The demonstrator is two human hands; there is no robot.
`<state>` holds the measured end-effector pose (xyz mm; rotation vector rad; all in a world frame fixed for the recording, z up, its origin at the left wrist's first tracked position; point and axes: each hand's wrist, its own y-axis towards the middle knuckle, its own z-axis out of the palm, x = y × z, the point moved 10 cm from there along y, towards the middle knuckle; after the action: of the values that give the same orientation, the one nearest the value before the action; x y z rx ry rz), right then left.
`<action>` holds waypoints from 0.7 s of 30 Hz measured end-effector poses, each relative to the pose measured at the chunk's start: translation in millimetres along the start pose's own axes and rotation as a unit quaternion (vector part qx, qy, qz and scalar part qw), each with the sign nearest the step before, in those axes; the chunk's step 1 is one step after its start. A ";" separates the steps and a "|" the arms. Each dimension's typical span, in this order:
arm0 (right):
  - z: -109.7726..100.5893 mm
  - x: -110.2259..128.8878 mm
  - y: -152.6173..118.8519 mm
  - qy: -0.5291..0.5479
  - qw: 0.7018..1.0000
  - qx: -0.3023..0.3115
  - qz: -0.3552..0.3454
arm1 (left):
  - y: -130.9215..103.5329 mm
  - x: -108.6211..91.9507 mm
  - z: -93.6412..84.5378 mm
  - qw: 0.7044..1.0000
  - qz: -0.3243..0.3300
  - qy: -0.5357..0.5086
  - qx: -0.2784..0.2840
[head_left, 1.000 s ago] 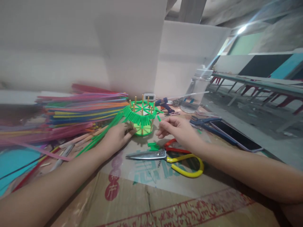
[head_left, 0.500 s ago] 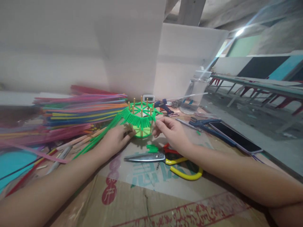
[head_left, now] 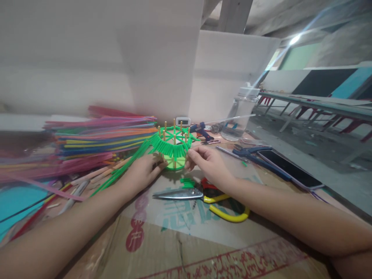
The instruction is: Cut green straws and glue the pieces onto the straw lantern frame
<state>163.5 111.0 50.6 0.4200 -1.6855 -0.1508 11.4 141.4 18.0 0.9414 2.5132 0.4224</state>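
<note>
Movement has brought the right hand (head_left: pixel 210 164), fingers bent, beside the green frame (head_left: pixel 172 148), opposite the curled left hand (head_left: pixel 142 169); whether either grips anything cannot be told.

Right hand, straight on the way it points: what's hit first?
The near-right side of the green fringed frame. The right hand's fingertips look right at it; contact or a slight gap, I can't tell.
</note>
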 end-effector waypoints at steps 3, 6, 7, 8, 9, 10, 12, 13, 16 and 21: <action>-0.1 -0.4 0.0 -0.001 1.000 -0.004 -0.003 | 0.5 -0.9 -0.3 1.000 0.003 -0.004 -0.001; 1.8 -1.5 -0.4 -0.003 1.000 0.004 0.001 | 0.5 -2.2 -0.7 1.000 0.005 -0.008 -0.001; 2.4 -1.6 -0.6 -0.004 1.000 0.008 0.002 | 0.4 -2.2 -0.8 1.000 0.004 -0.007 -0.001; 2.8 -1.4 -0.7 -0.006 1.000 0.009 0.002 | 0.3 -2.2 -0.8 1.000 0.003 -0.005 0.000; 3.2 -1.1 -0.7 -0.008 1.000 0.011 0.001 | 0.2 -2.2 -0.9 1.000 0.002 -0.004 0.000; 3.4 -0.8 -0.7 -0.010 1.000 0.011 0.000 | 0.1 -2.2 -0.9 1.000 0.001 -0.003 0.001; 3.7 -0.6 -0.2 -0.014 1.000 0.012 -0.001 | 0.0 -2.5 -0.9 1.000 0.003 -0.006 0.001; 3.9 -0.7 0.1 -0.016 1.000 0.012 0.000 | 0.0 -2.6 -0.9 1.000 0.004 -0.007 0.001; 5.3 -1.3 1.0 -0.022 1.000 0.016 0.005 | 0.2 -1.8 -0.4 1.000 0.002 -0.005 0.003; 7.3 0.1 1.2 -0.031 0.999 0.023 0.006 | 0.3 -1.5 -0.5 1.000 0.000 -0.004 0.004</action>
<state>156.2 111.1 49.9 0.4421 -1.7540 -0.1175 12.4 140.6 19.0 0.9436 2.5094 0.4069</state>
